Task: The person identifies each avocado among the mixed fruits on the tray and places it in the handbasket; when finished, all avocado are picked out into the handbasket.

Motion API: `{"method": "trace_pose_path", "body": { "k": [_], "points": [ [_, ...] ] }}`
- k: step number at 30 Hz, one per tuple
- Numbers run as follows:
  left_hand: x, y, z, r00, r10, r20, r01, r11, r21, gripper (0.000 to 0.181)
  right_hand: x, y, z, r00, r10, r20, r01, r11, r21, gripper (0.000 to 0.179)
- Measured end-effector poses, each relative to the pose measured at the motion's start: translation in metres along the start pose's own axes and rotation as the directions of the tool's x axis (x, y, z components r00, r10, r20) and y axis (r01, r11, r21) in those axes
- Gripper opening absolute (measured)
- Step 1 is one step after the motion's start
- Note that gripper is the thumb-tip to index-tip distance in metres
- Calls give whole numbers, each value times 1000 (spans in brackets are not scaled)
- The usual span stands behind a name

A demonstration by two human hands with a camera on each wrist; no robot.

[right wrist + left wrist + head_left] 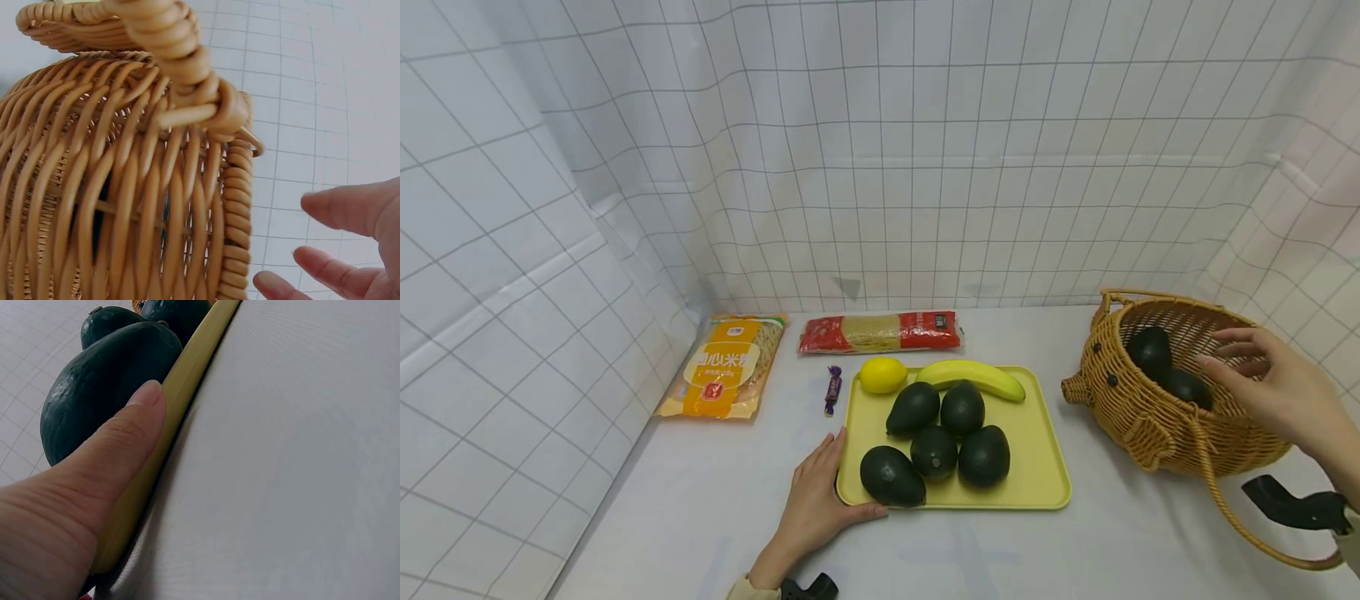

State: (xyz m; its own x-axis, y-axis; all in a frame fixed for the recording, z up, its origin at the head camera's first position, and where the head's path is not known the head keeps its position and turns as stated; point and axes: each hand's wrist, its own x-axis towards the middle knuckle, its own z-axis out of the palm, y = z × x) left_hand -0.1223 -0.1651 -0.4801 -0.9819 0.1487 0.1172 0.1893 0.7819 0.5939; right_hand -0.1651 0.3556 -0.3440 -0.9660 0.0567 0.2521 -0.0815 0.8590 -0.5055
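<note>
My left hand (820,496) rests at the near left corner of a yellow tray (1033,467), fingers straight along its left side. In the left wrist view its thumb (134,422) lies on the tray's front rim, close beside a dark green avocado (106,381). Several avocados (985,457), a lemon (882,375) and a banana (973,377) are on the tray. Over the opening of a wicker basket (1120,425) shaped like a pig hovers my right hand (1273,379), fingers spread and holding nothing. Two avocados (1148,350) lie inside the basket.
Behind the tray lies a red noodle packet (880,332). Left of the tray are a purple wrapped candy (832,390) and an orange bag of dry food (726,367). The basket's handle (1232,508) hangs toward the front. Gridded white curtains (895,167) enclose the table.
</note>
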Motion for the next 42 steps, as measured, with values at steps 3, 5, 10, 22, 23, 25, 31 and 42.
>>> {"method": "trace_pose_path", "body": {
  "k": [3, 5, 10, 22, 23, 25, 31, 42],
  "points": [
    [0, 0, 0, 1000, 3, -3, -3, 1000, 2, 125, -3, -7, -2, 1000, -3, -20, 3, 1000, -2, 51],
    [0, 0, 1, 1000, 6, -4, -6, 1000, 5, 125, -7, -15, -4, 999, -13, -35, 13, 1000, -6, 49],
    [0, -1, 1, 1000, 4, -9, -4, 1000, 8, 125, -18, -32, -3, 996, -58, -65, 58, 998, 9, 38],
    [0, 0, 1, 1000, -1, -8, 1, 1000, 7, 127, -39, -72, 28, 971, -201, -130, 212, 974, 84, 18],
    [0, -1, 1, 1000, 0, -9, 0, 1000, 7, 127, -40, -75, 32, 968, -215, -127, 228, 969, 92, 18],
    [0, -1, 1, 1000, 3, -12, -3, 1000, 4, 127, -42, -82, 41, 961, -251, -117, 263, 960, 101, 17],
    [0, -2, 1, 1000, 17, -20, -17, 1000, 5, 125, -44, -101, 70, 934, -345, -87, 352, 933, 77, 18],
    [0, 0, 0, 1000, -6, -7, 6, 1000, -11, 127, -44, -125, 114, 904, -425, 42, 410, 892, 190, 29]
  ]
}}
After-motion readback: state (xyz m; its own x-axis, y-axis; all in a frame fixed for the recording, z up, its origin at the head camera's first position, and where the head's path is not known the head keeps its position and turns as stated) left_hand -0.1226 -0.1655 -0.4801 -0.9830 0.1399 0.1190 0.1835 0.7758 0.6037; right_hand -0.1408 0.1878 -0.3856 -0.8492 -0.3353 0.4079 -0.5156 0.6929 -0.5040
